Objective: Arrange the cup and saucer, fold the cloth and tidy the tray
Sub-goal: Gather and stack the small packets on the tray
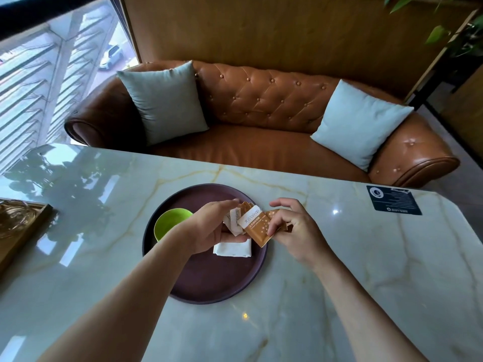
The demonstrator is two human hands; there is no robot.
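Observation:
A round dark purple tray [209, 280] lies on the marble table. On its left side sits a green cup or saucer [170, 222], partly hidden by my left wrist. A folded white cloth [232, 249] rests near the tray's middle. Above the tray, my left hand [211, 228] grips a bunch of brown and white sachets [252, 226]. My right hand [295, 231] pinches the right edge of one brown sachet in that bunch. Whether the green item is a cup, a saucer or both stacked is unclear.
A wooden tray with a glass item [18, 226] sits at the table's left edge. A dark card [393, 199] lies at the far right of the table. Behind the table stands a brown leather sofa [261, 111] with two pale cushions.

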